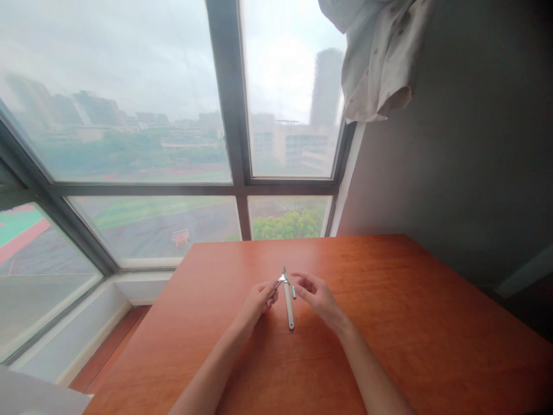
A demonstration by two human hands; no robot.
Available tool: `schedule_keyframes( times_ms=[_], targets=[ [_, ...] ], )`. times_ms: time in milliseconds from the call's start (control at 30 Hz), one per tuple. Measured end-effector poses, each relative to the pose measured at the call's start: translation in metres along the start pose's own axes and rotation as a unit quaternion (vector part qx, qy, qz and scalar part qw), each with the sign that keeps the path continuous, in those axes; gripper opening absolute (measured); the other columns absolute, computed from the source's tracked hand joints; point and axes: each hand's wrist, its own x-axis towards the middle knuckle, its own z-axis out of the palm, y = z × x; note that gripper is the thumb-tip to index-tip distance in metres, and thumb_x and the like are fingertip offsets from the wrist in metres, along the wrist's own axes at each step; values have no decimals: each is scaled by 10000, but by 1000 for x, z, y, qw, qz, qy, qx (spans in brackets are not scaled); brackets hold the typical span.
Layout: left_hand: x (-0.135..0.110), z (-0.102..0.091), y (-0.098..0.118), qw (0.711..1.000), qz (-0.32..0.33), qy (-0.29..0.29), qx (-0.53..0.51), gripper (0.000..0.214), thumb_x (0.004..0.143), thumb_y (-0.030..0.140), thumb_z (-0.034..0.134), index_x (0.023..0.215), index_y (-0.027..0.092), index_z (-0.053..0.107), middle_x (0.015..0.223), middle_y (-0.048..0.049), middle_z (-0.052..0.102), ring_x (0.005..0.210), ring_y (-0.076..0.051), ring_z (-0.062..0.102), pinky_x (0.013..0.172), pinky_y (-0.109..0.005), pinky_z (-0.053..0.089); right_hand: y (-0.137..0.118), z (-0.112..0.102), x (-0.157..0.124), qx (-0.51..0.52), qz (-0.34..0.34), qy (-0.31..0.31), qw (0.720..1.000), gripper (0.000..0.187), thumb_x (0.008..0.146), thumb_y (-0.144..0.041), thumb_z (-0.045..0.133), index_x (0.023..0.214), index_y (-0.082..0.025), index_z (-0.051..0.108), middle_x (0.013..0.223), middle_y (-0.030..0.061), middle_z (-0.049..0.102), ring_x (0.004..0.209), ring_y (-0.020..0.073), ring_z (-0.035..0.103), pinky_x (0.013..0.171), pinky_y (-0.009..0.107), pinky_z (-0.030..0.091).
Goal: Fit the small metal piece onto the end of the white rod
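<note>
A slim silver metal tool (288,302), like a hinged compass with two legs, lies on the reddish wooden table (389,323). My left hand (258,301) is closed, pinching the tool's shorter leg near the hinge. My right hand (317,294) hovers just right of the tool, its fingers curled around a small greenish piece (294,291) close to the long leg. I cannot make out whether that piece is a separate part.
A large window (228,115) with dark frames fills the far side and the left. A grey wall (466,144) stands to the right. A pale cloth (375,57) hangs at the top right. The floor (112,346) lies below the table's left edge.
</note>
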Motion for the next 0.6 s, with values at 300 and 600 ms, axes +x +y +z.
schedule_keyframes(
  times_ms=[300,600],
  targets=[
    [-2,1,3,999,-11,-36,13,565,717,729,450,577,181,459,475,64,313,437,-79,236,432,-222,154,4,0,0,32,-6,-26,999,467,760,-416,676,1168,-207,588,777,-7,546,723,126,530,706,266,451],
    [-2,1,2,998,-11,-56,16,570,733,727,436,556,185,435,477,65,306,443,-82,230,448,-229,144,3,2,0,23,-3,-27,999,455,749,-411,689,1145,-199,610,766,-12,550,715,122,521,686,258,431]
  ],
)
